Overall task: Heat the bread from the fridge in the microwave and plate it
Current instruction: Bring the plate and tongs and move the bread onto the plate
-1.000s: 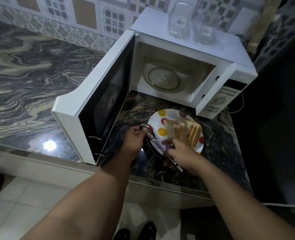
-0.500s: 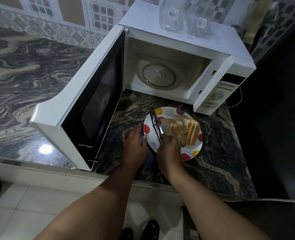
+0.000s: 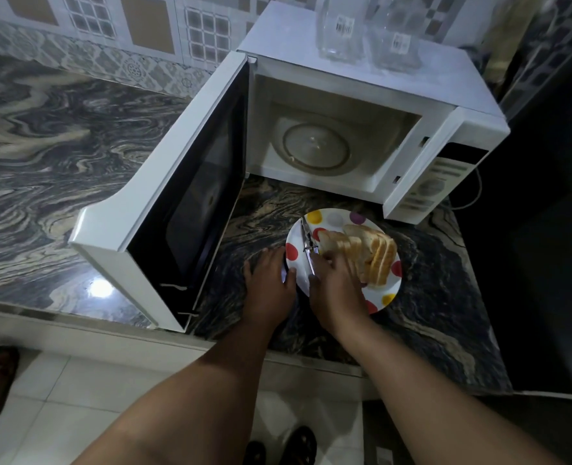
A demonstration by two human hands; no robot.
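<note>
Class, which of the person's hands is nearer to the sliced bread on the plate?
Right. The right hand rests on the plate touching the sliced bread; the left hand sits at the plate's left rim.

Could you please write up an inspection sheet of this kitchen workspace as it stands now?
Surface: dark swirled marble counter, glossy, one light glare at left.
Job's things: white microwave, door swung fully open, round glass turntable bare; sliced white bread leaning in a row on the polka-dot round plate in front of it; metal tongs lying on the plate.
Clutter: two clear glass containers on the microwave top.
Hands: left hand flat at the plate's left rim; right hand over the plate, touching the tongs.
Cables: thin white cord right of the microwave.
Surroundings: patterned wall tiles; pale floor tiles.
</note>
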